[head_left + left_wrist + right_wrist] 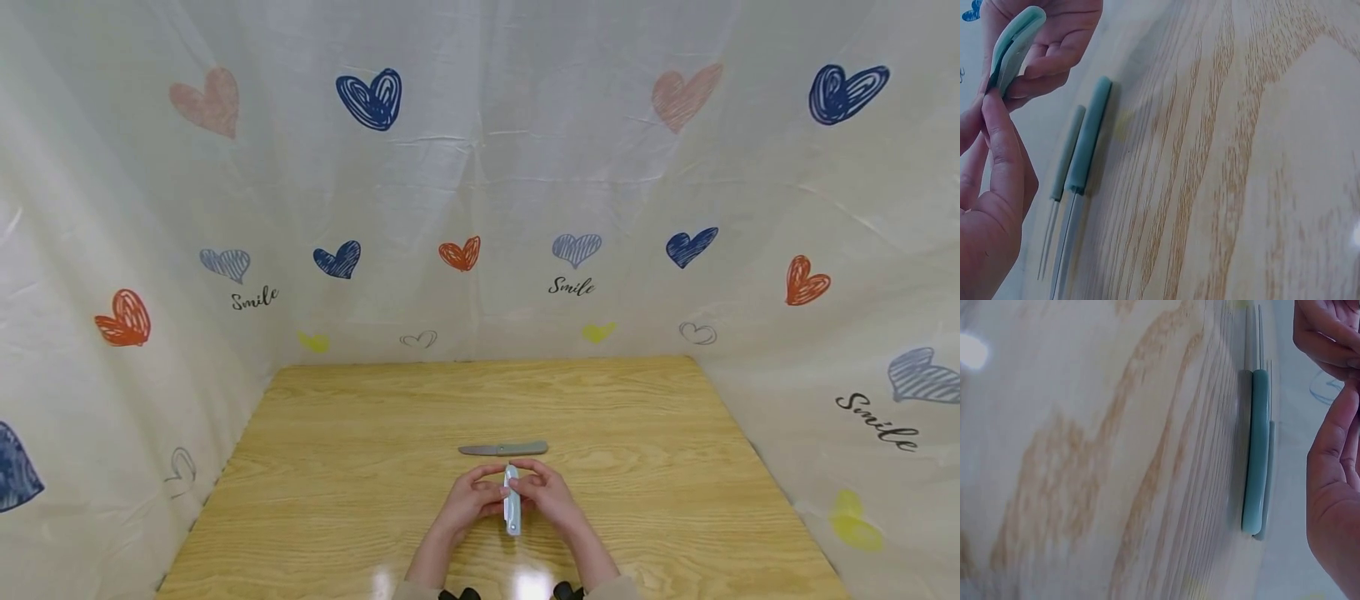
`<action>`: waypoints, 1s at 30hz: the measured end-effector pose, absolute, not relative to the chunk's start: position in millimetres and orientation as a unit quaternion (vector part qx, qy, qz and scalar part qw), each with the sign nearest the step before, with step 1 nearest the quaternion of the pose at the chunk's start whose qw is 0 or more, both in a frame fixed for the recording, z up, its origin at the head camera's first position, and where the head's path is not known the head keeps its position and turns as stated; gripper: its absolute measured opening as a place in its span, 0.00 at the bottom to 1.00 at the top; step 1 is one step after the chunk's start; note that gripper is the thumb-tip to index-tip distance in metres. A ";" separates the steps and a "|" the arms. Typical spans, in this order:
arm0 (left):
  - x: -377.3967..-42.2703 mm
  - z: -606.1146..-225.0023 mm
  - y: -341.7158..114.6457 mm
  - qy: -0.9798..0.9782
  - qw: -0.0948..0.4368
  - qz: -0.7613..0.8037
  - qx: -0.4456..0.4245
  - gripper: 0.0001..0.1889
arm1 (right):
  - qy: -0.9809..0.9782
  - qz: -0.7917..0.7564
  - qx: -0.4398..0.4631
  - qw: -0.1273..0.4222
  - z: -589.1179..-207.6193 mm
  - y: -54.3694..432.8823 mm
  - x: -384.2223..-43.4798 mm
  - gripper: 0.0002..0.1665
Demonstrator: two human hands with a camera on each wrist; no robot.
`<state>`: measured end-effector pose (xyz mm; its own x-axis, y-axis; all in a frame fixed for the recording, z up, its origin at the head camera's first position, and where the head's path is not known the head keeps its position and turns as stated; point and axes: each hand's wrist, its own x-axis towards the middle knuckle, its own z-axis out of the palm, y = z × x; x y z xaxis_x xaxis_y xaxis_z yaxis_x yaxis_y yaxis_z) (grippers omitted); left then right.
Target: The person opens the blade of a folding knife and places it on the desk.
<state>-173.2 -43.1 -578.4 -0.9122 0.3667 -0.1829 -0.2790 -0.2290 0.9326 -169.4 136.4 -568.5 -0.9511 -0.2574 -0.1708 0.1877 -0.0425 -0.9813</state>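
At the near side of the wooden table (337,500), a pale blue-green slotted piece (512,507) is held lengthwise between the left hand (471,503) and the right hand (549,493), pinched by both. Just beyond them, a knife (504,449) is laid crosswise on the wood, its blade (478,450) pointed left. Farther back, the table is bordered by a white sheet (480,187) printed with hearts (369,98) and "Smile" lettering (572,287).

Head view bright, even; white glare on table (337,500) at bottom edge, fabric (480,192) prints stretched toward sides. Wrist views dimmer, bluish, softer: glare at left wrist's right edge, right wrist's left; soft shadow beside knife (1089,137).
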 end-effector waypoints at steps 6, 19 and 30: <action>-171.9 -575.9 -42.9 0.600 0.201 0.772 0.056 0.26 | 0.672 -0.726 -0.023 0.144 -568.0 137.0 -168.0 0.30; -169.4 -571.2 -37.7 0.632 0.176 0.753 0.056 0.18 | 0.702 -0.700 -0.029 0.125 -569.6 135.5 -169.3 0.27; -167.6 -571.6 -37.9 0.642 0.163 0.749 0.028 0.17 | 0.694 -0.709 -0.013 0.125 -575.6 134.4 -172.1 0.26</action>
